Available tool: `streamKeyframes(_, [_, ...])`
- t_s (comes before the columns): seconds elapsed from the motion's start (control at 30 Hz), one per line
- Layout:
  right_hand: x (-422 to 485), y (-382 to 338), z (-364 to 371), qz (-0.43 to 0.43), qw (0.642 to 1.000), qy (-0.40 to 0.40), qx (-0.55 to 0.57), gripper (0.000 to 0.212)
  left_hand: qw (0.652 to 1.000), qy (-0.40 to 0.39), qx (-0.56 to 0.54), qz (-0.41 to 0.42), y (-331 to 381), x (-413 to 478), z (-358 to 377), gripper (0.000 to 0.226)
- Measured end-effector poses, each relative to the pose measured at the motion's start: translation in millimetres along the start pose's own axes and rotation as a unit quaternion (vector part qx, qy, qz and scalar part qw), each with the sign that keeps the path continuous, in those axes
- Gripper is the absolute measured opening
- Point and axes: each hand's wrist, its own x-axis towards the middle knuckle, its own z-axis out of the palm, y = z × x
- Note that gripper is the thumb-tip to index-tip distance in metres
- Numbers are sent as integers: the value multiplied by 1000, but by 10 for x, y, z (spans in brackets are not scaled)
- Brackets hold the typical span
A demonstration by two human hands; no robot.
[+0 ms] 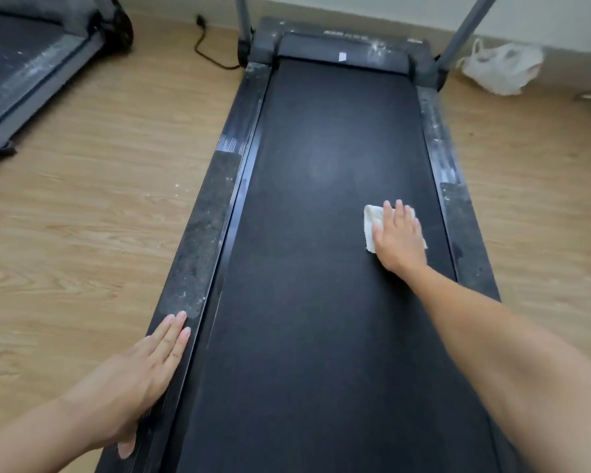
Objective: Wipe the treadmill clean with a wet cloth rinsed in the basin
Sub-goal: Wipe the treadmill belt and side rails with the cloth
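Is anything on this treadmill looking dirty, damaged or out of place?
Yes. The left side rail and right side rail carry whitish dust and smears, as does the front cover. Nothing looks broken or spilled.

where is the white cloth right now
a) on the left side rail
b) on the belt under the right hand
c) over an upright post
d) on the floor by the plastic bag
b: the right hand lies flat on the cloth, pressing it onto the black belt.
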Motion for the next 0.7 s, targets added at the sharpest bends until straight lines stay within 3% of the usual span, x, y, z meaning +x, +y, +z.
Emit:
streamKeyframes(0.07, [-23,500,-80,52,998,-19,-4,67,1000,6,14,7,8,56,92,147])
streamKeyframes(0.13, [-20,519,-98,74,997,-32,6,66,999,27,35,9,-36,138,217,161])
streamKeyframes(0.23, [142,2,-84,156,987,-22,38,76,999,17,40,12,-50,197,289,168])
streamKeyframes(0.3, [325,-560,5,128,991,-20,36,80,999,4,40,14,-17,242,316,165])
streamKeyframes(0.33, [414,-908,79,85,995,-22,39,79,999,49,17,6,-9,317,423,152])
streamKeyframes(0.37, [479,-1296,148,33,998,-21,43,78,990,136,-24,3,-11,382,535,122])
streamKeyframes(0.4, [497,-1688,214,-14,999,-17,47,76,985,165,-46,19,20,392,640,82])
streamKeyframes(0.43, [431,-2047,260,-54,997,-21,51,73,983,177,-32,29,24,367,643,62])
streamKeyframes(0.47, [271,-2339,301,-93,994,-25,56,71,985,170,1,17,13,325,567,70])
streamKeyframes(0.5, [38,-2544,353,-137,989,-32,56,69,986,165,15,3,-9,355,516,107])
streamKeyframes(0.53, [-220,-2655,400,-177,982,-35,51,67,997,74,8,0,-5,284,438,143])
streamKeyframes(0.57, [-468,-2664,430,-207,976,-44,46,66,999,26,19,-2,44,210,287,159])
streamKeyframes(0.7, [-634,-1946,294,-224,973,-58,14,67,999,31,24,-17,91,89,141,164])
